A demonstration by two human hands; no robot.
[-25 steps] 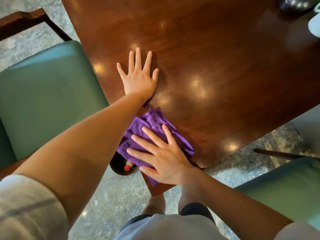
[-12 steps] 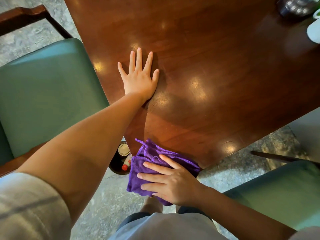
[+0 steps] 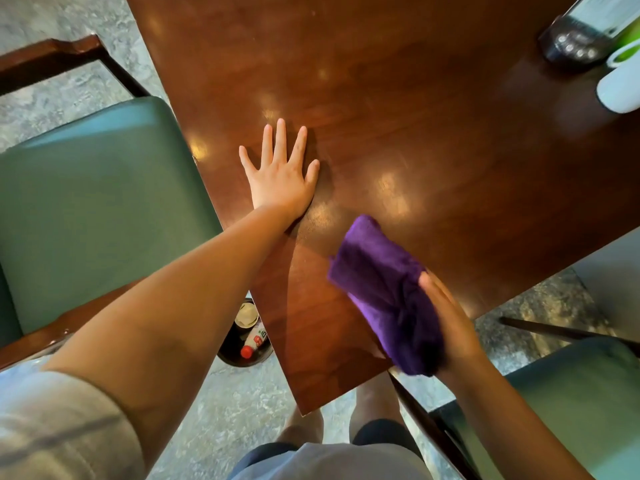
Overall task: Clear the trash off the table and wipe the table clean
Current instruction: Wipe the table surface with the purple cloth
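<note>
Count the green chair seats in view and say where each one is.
2. One seat is left of the table, under the left arm; the other is at lower right, beyond the right arm. Others may lie out of frame.

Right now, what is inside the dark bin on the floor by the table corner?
In the bin: a red-capped bottle and a round pale lid or cup. The table edge covers its right side.

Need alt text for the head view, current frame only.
A right hand holds a bunched purple cloth at the near corner of a wooden table, while the left hand rests flat, fingers spread. A bin with trash sits underneath.
</note>
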